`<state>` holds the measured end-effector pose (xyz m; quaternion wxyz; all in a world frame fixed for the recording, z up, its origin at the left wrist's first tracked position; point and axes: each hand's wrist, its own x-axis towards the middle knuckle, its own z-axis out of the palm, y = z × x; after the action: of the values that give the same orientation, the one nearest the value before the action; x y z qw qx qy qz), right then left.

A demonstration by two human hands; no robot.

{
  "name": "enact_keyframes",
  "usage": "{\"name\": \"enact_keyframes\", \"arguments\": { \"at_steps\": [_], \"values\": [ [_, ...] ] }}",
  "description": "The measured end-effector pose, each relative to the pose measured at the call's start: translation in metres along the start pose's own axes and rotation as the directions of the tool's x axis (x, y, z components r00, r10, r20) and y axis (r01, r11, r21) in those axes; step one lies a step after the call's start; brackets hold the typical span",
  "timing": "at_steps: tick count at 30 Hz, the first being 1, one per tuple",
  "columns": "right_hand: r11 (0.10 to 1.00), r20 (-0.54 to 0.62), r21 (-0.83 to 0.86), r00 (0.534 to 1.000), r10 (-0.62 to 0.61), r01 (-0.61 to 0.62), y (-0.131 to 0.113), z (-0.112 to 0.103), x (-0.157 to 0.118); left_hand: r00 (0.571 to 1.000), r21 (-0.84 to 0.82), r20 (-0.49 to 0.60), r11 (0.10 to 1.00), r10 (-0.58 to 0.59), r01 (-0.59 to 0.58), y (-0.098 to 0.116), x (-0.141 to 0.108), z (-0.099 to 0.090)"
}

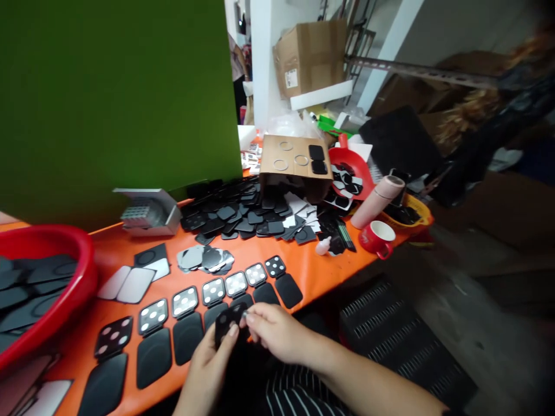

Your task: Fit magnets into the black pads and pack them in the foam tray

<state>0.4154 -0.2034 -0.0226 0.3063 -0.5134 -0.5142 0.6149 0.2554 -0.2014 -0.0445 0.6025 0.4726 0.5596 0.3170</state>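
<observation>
My left hand [211, 359] grips a black folding case [226, 321] with pale dots on its upper half, its thumb lying across the front. Close to that case's right edge, my right hand [271, 329] has thumb and forefinger pinched on something small and pale, too tiny to name. Beyond both hands runs a row of several opened black cases [152, 358], each with a dotted panel [152, 316] at the top and a plain dark flap below. Silvery and dark square plates [204, 259] lie in a loose pile behind the row.
A red basin [84, 271] of dark pieces stands at left. Heaped black pieces [234, 216] lie before a cardboard box [295, 156]. A pink bottle [377, 201], red mug [377, 238] and small white bottle [323, 247] stand at right; a black crate [403, 346] is below.
</observation>
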Motion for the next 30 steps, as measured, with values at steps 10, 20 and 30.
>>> {"name": "enact_keyframes", "arguments": {
  "at_steps": [10, 20, 30],
  "values": [
    [0.813, 0.351, 0.423, 0.899, 0.260, -0.400, 0.011, 0.003, -0.007, 0.884, 0.504, 0.301, 0.728, 0.357, -0.465, -0.005, -0.031, -0.018],
    [0.614, 0.338, 0.629, 0.879, 0.337, -0.477, 0.018, 0.029, 0.003, 0.927, 0.414, 0.126, 0.830, 0.355, -0.374, -0.006, -0.038, -0.022],
    [0.794, 0.388, 0.449, 0.890, 0.240, -0.410, 0.004, 0.031, 0.010, 0.974, -0.004, -0.217, 0.998, 0.067, -0.070, -0.002, -0.022, -0.019]
  ]
}}
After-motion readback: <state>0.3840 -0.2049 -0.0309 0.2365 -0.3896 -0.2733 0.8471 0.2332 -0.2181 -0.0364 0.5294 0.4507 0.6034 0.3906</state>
